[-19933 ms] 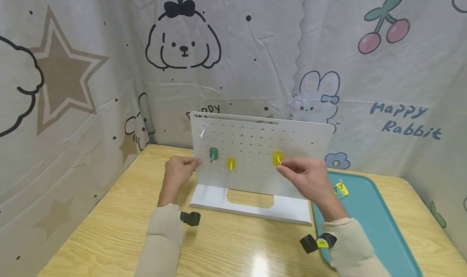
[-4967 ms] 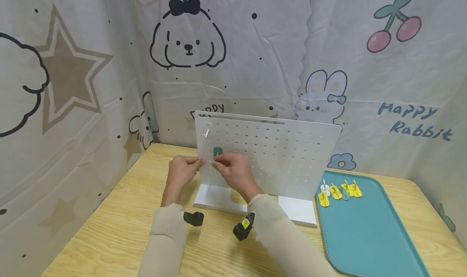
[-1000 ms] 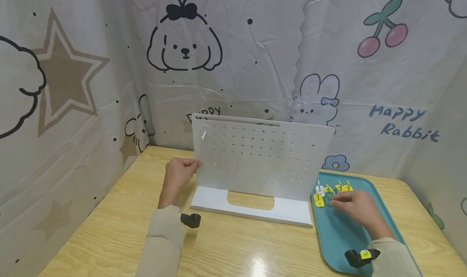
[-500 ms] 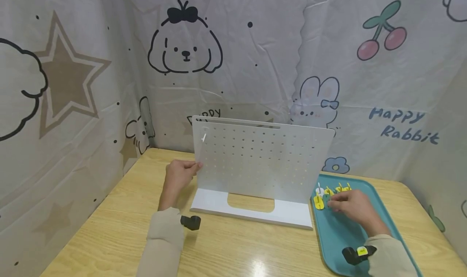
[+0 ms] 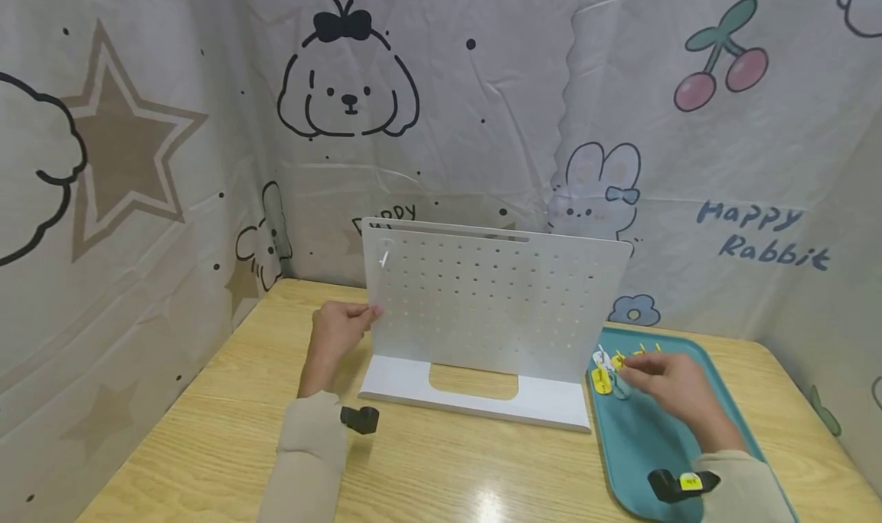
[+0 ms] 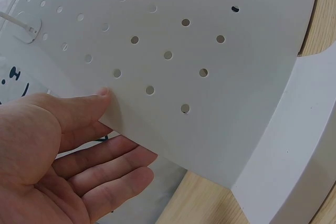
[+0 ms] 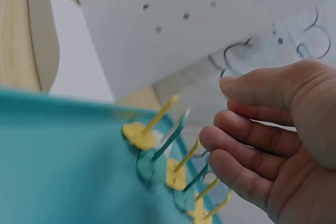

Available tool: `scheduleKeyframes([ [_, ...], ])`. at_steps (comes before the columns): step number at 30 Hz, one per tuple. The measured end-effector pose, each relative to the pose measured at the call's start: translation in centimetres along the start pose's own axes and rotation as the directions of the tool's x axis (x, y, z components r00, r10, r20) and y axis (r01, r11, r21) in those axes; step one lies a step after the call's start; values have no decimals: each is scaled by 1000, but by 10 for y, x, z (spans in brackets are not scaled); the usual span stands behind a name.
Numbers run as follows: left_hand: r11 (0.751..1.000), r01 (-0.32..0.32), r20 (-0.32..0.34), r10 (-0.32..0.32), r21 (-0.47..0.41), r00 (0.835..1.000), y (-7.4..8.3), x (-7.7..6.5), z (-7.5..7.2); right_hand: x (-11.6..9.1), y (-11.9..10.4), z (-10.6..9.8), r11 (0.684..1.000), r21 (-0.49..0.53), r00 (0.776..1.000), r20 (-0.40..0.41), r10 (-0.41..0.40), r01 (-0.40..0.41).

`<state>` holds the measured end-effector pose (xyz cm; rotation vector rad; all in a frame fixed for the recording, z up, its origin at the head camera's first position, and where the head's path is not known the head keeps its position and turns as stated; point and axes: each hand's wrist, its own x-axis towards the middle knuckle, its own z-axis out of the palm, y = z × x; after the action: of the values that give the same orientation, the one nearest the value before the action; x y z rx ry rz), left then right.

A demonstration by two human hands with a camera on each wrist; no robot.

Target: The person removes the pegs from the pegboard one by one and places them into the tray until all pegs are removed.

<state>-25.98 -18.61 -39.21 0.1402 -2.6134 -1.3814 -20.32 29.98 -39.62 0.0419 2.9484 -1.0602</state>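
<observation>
My left hand pinches the left edge of a white pegboard, thumb on its front and fingers behind. One white hook hangs at the board's upper left. Over the teal tray, my right hand has its fingers loosely bent and apart, with nothing between them. Just beside its fingertips lies a green hook, peg upward, next to a yellow hook and a white hook. In the right wrist view another green hook and several yellow ones line the tray's edge.
The pegboard stands upright on a white base with a cut-out. Under it is a wooden table. A patterned curtain hangs close behind and at both sides. The tray's raised rim runs beside the base's right end.
Two yellow hooks and a green one, seen on the board earlier, came off it. My right hand carried the green hook to the tray and has just let go. My left hand kept its hold.
</observation>
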Motion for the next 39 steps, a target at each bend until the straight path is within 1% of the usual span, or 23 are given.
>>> scheduleKeyframes([
  [5, 1000, -5, 8, 5, -1, 1000, -1, 1, 0, -8, -20, 0, 998, 24, 998, -35, -60, 61],
  [11, 1000, -7, 11, 7, -3, 1000, -2, 2, 0, -14, -42, 2, 988, 63, 987, -82, -136, 142],
  [18, 1000, -16, 9, 16, 1, 1000, -3, 2, 0, -19, -67, 8, 969, 69, 962, -154, -224, 237],
  [22, 1000, -10, 8, 10, 9, 1000, -3, 2, 1, -18, -81, 15, 954, 89, 947, -176, -268, 286],
  [27, 1000, 2, 6, -3, 6, 1000, -2, 1, 1, -14, -97, 22, 928, 120, 927, -183, -328, 352],
  [33, 1000, 8, 11, -8, 6, 1000, -1, 0, 1, -10, -118, 29, 903, 175, 916, -160, -368, 393],
  [36, 1000, 11, 15, -11, 6, 1000, 0, 0, 0, -6, -128, 35, 880, 194, 899, -149, -411, 434],
  [39, 1000, 10, 17, -10, 5, 1000, 0, 0, -1, -2, -139, 42, 860, 189, 880, -141, -454, 474],
])
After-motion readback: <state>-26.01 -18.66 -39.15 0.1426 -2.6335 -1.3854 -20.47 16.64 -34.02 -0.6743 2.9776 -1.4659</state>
